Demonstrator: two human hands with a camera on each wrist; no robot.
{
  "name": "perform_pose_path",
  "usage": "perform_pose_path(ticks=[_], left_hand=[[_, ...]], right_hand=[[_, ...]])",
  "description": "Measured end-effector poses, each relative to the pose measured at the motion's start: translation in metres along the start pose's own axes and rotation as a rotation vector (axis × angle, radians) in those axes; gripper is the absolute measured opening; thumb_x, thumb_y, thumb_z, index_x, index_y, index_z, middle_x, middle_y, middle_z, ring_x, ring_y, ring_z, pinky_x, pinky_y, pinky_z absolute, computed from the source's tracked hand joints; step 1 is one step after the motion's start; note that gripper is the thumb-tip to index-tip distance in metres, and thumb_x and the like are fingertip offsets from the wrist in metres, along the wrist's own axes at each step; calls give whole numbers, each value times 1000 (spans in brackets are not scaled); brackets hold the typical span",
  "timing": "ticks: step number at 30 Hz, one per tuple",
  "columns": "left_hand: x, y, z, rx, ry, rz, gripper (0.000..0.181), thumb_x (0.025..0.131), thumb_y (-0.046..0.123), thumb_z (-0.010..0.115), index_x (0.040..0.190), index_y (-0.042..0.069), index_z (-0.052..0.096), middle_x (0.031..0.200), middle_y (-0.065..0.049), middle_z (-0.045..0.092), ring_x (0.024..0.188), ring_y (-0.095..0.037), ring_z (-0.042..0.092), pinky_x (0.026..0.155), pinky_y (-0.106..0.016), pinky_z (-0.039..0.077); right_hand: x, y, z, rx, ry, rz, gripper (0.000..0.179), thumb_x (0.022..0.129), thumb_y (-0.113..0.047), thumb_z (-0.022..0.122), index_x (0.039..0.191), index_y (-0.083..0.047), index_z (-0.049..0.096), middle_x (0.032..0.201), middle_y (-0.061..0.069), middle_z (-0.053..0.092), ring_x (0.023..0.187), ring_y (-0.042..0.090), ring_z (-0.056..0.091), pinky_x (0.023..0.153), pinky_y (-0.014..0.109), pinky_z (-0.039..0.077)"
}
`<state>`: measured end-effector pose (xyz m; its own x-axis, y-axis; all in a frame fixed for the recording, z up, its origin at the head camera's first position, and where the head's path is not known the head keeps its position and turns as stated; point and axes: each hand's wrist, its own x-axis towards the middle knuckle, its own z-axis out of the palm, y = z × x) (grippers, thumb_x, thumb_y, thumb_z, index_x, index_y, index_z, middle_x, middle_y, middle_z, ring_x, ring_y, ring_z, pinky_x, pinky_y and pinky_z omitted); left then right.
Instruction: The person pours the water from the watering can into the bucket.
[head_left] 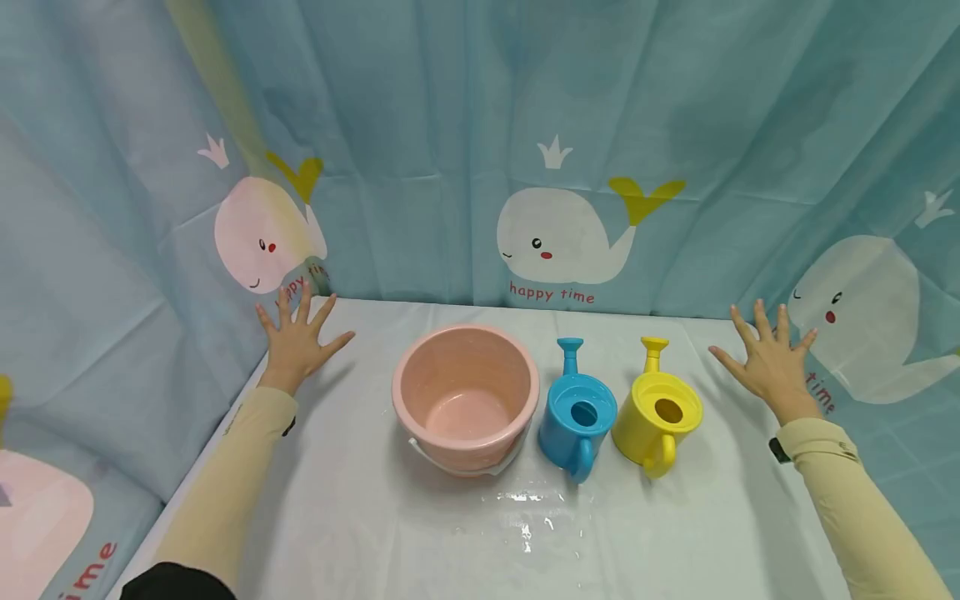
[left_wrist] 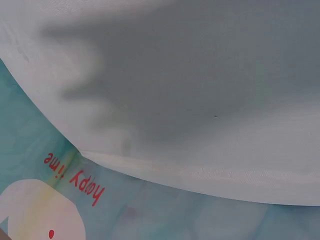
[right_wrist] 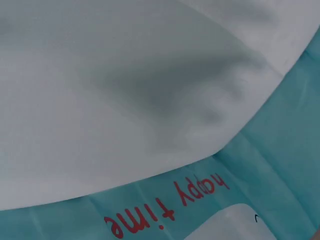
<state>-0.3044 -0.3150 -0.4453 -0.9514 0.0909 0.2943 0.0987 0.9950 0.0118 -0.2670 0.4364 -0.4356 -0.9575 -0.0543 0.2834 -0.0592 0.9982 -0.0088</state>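
Observation:
My left hand (head_left: 295, 342) is held over the far left of the white table, fingers spread and touching no object. On the far right, my right hand (head_left: 772, 367) is likewise spread out, holding nothing. Between them stands a pink bucket (head_left: 467, 450) with its white handle hanging down at the front. Right of it is a blue watering can (head_left: 557, 433), upright, its spout pointing away from me. Beside that, a yellow watering can (head_left: 633, 425) stands the same way, nearest to my right hand. Both wrist views show hand shadows on the tablecloth.
Water drops and a wet patch (head_left: 525, 525) lie on the white table (head_left: 337, 533) in front of the bucket and blue can. A blue curtain (head_left: 420, 150) printed with whales encloses the table at the back and sides.

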Motion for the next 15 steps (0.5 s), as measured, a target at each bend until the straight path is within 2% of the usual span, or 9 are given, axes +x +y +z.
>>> perform_pose_path(ticks=[7, 15], left_hand=[[-6, -1, -4, -20, 20, -14, 81, 84, 70, 40, 149, 30, 14, 154, -6, -15, 134, -33, -30, 96, -65, -25], [-10, 5, -12, -25, 55, 5, 82, 83, 71, 40, 149, 30, 14, 156, -8, -4, 136, -32, -26, 97, -65, -24]], right_hand=[[2, -9, -9, 74, 11, 34, 87, 90, -60, 41, 150, -17, -5, 153, 21, -10, 136, 40, -21, 95, 75, -10], [-3, -14, -19, 136, 50, 53, 86, 92, -55, 40, 149, -10, -5, 152, 22, -11, 137, 40, -19, 98, 74, -5]])
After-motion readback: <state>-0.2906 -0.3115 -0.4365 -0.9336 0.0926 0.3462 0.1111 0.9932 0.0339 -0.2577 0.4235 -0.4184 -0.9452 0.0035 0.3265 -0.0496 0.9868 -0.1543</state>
